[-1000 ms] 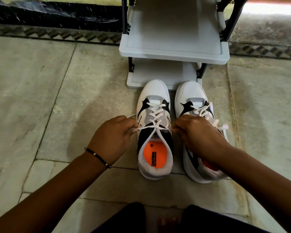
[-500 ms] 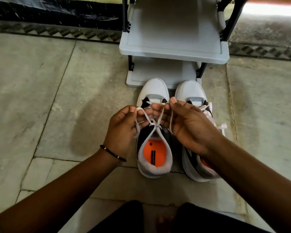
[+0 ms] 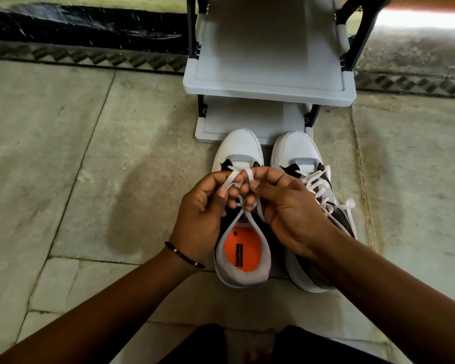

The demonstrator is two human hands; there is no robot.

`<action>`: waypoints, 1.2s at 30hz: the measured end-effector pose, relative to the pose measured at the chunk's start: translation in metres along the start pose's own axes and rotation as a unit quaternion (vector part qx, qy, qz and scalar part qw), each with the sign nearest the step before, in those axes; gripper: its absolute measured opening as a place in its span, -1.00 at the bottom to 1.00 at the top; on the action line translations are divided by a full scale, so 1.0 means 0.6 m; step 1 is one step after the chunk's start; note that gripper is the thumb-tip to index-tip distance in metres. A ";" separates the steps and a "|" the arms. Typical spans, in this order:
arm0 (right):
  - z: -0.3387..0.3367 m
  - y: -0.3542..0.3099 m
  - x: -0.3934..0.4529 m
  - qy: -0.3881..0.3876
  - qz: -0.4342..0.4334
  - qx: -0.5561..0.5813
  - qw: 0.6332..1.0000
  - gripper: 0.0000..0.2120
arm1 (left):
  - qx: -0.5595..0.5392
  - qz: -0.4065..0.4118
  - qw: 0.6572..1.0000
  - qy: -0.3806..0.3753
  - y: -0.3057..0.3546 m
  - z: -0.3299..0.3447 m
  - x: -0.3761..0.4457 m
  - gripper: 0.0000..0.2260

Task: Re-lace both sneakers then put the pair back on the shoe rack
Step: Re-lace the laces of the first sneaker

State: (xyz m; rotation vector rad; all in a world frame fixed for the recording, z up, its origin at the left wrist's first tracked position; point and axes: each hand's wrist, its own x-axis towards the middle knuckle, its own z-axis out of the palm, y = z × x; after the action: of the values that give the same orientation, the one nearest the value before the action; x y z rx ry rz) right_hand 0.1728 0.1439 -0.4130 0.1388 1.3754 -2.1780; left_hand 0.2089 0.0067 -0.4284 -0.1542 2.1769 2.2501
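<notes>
Both hands (image 3: 247, 206) pinching lace (image 3: 237, 177)

The left sneaker (image 3: 241, 158) is showing a white toe, black side panels, a grey band and an orange insole (image 3: 243, 252) printed with black text. The right sneaker (image 3: 300, 153) is wearing the same white, grey and black. Both laces (image 3: 318, 185) are white. The shoe rack (image 3: 269, 82) is showing pale grey shelves on black posts. The floor (image 3: 76, 166) is lying greyish-green, edged by a dark zigzag border (image 3: 90, 57). A black beaded bracelet (image 3: 184, 256) is circling the left wrist.
</notes>
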 end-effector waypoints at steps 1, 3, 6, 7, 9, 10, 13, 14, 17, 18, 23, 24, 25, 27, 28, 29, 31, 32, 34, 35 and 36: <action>-0.001 0.000 0.000 -0.007 -0.001 -0.012 1.000 -0.78 | 0.005 0.006 1.000 -0.004 0.000 -0.002 0.000 -0.80; -0.005 0.002 0.001 -0.008 0.006 -0.027 1.000 -0.75 | 0.024 0.009 1.000 -0.013 -0.002 -0.004 0.002 -0.79; -0.012 0.002 0.005 0.006 0.020 -0.037 0.999 -0.74 | 0.044 0.017 0.999 -0.015 -0.007 -0.005 0.005 -0.79; -0.013 0.003 0.006 0.008 0.022 -0.041 0.999 -0.74 | 0.048 0.027 0.998 -0.019 -0.008 -0.006 0.005 -0.82; -0.014 0.005 0.006 0.012 0.021 -0.047 0.999 -0.74 | 0.049 0.037 0.998 -0.030 -0.007 -0.007 0.006 -0.85; -0.014 0.007 0.006 0.016 0.020 -0.049 0.998 -0.73 | 0.046 0.038 0.997 -0.039 -0.005 -0.008 0.007 -0.85; -0.015 0.011 0.006 0.022 0.016 -0.040 0.999 -0.73 | 0.041 0.042 0.996 -0.064 0.000 -0.011 0.009 -0.85; -0.016 0.011 0.007 0.020 0.014 -0.036 0.999 -0.74 | 0.033 0.035 0.997 -0.064 0.001 -0.012 0.009 -0.86; -0.015 0.011 0.007 0.027 0.016 -0.020 0.999 -0.74 | -0.009 -0.005 0.998 -0.054 0.004 -0.013 0.013 -0.85; -0.016 0.010 0.007 0.030 0.018 -0.017 0.999 -0.74 | -0.017 -0.014 0.998 -0.056 0.005 -0.013 0.014 -0.84; -0.016 0.007 0.004 0.023 0.020 -0.016 0.999 -0.70 | -0.026 -0.018 0.997 -0.067 0.007 -0.018 0.018 -0.89; -0.016 0.007 0.004 0.020 0.024 -0.010 0.999 -0.68 | -0.026 -0.015 0.998 -0.061 0.005 -0.019 0.017 -0.91; -0.016 0.007 0.005 0.019 0.029 -0.006 0.999 -0.65 | -0.024 -0.014 0.998 -0.058 0.004 -0.019 0.017 -0.90; -0.018 0.007 0.006 0.020 0.034 -0.011 0.999 -0.65 | -0.015 -0.012 0.998 -0.062 0.002 -0.019 0.017 -0.87; -0.018 0.007 0.007 0.020 0.033 -0.018 0.999 -0.65 | -0.007 -0.013 0.998 -0.066 0.002 -0.020 0.017 -0.86; -0.018 0.006 0.007 0.018 0.032 -0.025 0.999 -0.66 | -0.001 -0.014 0.997 -0.072 0.003 -0.020 0.018 -0.84; -0.016 0.003 0.006 0.012 0.028 -0.035 0.999 -0.66 | 0.000 -0.022 0.996 -0.082 0.005 -0.021 0.019 -0.86; -0.015 0.001 0.006 0.014 0.025 -0.043 0.999 -0.67 | -0.003 -0.028 0.996 -0.083 0.005 -0.022 0.020 -0.89; -0.014 -0.001 0.008 0.031 0.023 -0.057 0.998 -0.72 | -0.019 -0.051 0.996 -0.074 0.007 -0.021 0.023 -0.89; -0.014 -0.001 0.008 0.041 0.024 -0.055 0.997 -0.75 | -0.024 -0.065 0.995 -0.071 0.007 -0.021 0.025 -0.86; -0.015 0.000 0.008 0.052 0.026 -0.048 0.997 -0.78 | -0.025 -0.079 0.994 -0.073 0.007 -0.021 0.026 -0.83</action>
State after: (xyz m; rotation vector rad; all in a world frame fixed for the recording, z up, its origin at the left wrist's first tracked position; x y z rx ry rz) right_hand 0.1670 0.1496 -0.4190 0.2526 1.5147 -2.0835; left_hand 0.1938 -0.0073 -0.4259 -0.1501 1.9640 2.1573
